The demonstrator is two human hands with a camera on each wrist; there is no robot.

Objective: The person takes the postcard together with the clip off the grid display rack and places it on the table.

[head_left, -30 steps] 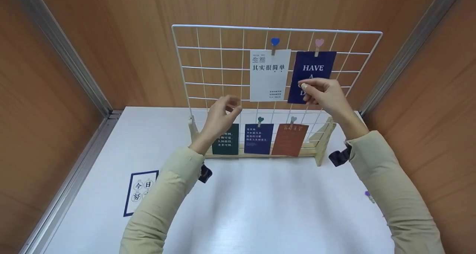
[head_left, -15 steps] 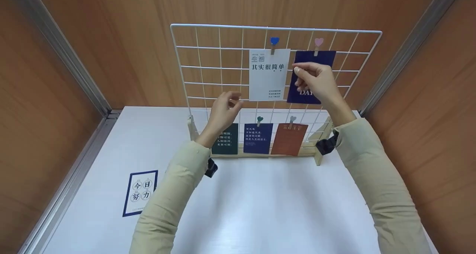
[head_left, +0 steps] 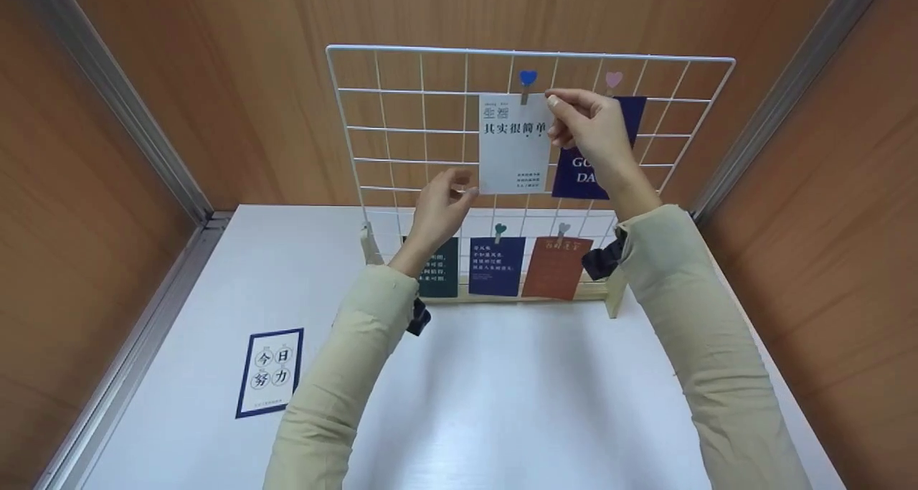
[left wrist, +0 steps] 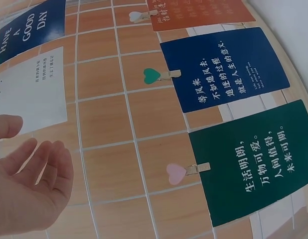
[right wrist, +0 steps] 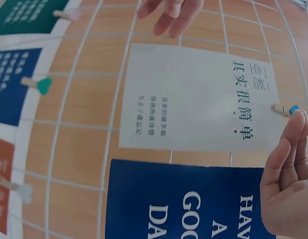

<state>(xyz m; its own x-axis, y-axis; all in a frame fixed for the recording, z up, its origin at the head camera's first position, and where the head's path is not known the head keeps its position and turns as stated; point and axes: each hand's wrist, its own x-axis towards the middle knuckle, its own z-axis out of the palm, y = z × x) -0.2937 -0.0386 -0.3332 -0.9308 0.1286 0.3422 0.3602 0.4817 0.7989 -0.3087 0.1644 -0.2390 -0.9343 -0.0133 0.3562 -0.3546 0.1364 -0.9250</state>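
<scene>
Where the wire grid (head_left: 424, 128) stands: 5 cards seen clipped up; that part judged done.
Upper grid: white card (head_left: 510, 149) hung nr ctr, navy card (head_left: 575, 174) hung on rt.
Lower grid: green card (left wrist: 258, 164), blue card (head_left: 496, 266), red card (head_left: 558, 267) hung, L to R.
Bordered card (head_left: 271, 371): laid on table (head_left: 502, 375), in front & L of grid; unhung, prob. all that's left.
R hand (head_left: 592, 124): fingertips bunched nr blue clip (head_left: 528, 79), grid's upper part; contact/pinch can't be told.
L hand (head_left: 439, 206): fingers loosely parted before grid; nothing seen gripped.

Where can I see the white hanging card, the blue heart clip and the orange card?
White hanging card (right wrist: 194, 97): right wrist view, on its blank middle.
Blue heart clip (head_left: 528, 78): head view, on its heart.
Orange card (head_left: 558, 270): head view, on its middle.
</scene>
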